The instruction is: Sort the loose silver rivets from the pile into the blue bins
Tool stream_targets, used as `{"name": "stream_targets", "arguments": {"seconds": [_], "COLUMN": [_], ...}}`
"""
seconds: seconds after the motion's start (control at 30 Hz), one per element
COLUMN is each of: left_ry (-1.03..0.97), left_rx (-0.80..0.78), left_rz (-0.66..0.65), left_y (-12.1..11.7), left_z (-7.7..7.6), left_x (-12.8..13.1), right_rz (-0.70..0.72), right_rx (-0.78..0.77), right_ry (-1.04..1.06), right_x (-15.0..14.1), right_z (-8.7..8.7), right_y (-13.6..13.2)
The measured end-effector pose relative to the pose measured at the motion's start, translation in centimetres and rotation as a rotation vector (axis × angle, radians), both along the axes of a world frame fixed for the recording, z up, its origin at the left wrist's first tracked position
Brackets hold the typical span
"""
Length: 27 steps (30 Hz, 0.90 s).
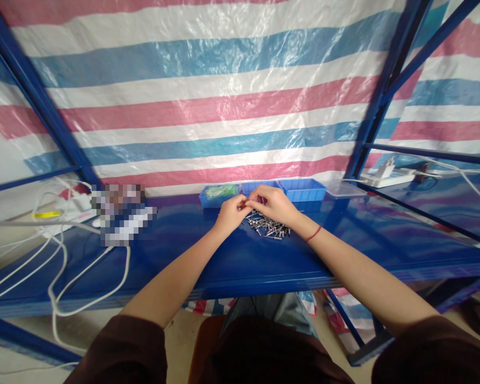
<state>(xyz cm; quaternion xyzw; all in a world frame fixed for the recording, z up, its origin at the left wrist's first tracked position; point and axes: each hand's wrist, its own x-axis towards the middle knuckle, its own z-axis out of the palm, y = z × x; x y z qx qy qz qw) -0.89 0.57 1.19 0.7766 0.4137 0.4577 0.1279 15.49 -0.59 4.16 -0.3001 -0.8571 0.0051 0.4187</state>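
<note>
Tabletop [176,253]: three bins [304,195], two hands [278,205]

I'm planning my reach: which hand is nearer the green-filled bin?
Left. The left hand is just in front of the green-filled bin; the right hand is farther right, before the middle bin.

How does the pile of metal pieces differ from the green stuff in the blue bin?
Colour: the metal pieces are silvery and dark; the green stuff is green with pale patches.
Place: the metal pieces lie loose on the blue table; the green stuff sits inside the leftmost blue bin.
Position: the metal pieces are nearer the table's front edge; the green stuff is farther back.
Both are close to the left hand.
</note>
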Motion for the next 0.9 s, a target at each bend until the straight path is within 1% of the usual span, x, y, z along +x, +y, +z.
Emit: {"name": "stream_targets", "arguments": {"seconds": [0.07, 0.17, 0.3, 0.4, 0.6, 0.67, 0.7, 0.83, 0.9], "left_ry": [-0.019, -0.079, -0.171, -0.199, -0.277, -0.266, -0.245, -0.078, 0.042], "left_rx": [-0.001, 0.01, 0.035, 0.043, -0.017, -0.033, -0.038, -0.049, -0.031], "left_rz": [-0.015, -0.031, -0.013, -0.012, -0.027, -0.021, -0.014, -0.01, -0.034], "left_y": [0.1, 0.3, 0.5, 0.5, 0.7, 0.8, 0.9, 0.7, 0.5], "left_z": [-0.1, -0.2, -0.3, -0.3, -0.4, -0.5, -0.6, -0.7, -0.8], "left_x": [0.0, 0.1, 0.1, 0.0, 0.1, 0.1, 0.1, 0.1, 0.0], "right_rz": [0.031, 0.04, 0.012, -0.01, -0.063, -0.147, -0.215, -0.578, -0.705], "right_rx": [-0.008, -0.018, -0.033, -0.037, -0.091, -0.1, -0.098, -0.102, -0.119], "right_ry": [-0.015, -0.023, -0.019, -0.024, -0.068, -0.061, -0.048, -0.039, -0.075], "right_x": [0.1, 0.3, 0.7, 1.1, 1.2, 1.4, 1.6, 2.9, 3.5], "right_z": [0.2, 0.4, 0.5, 0.4, -0.1, -0.2, -0.2, -0.8, -1.1], "right_y": [0.0, 0.1, 0.5, 1.0, 1.6, 2.2, 2.6, 4.8, 5.7]}}
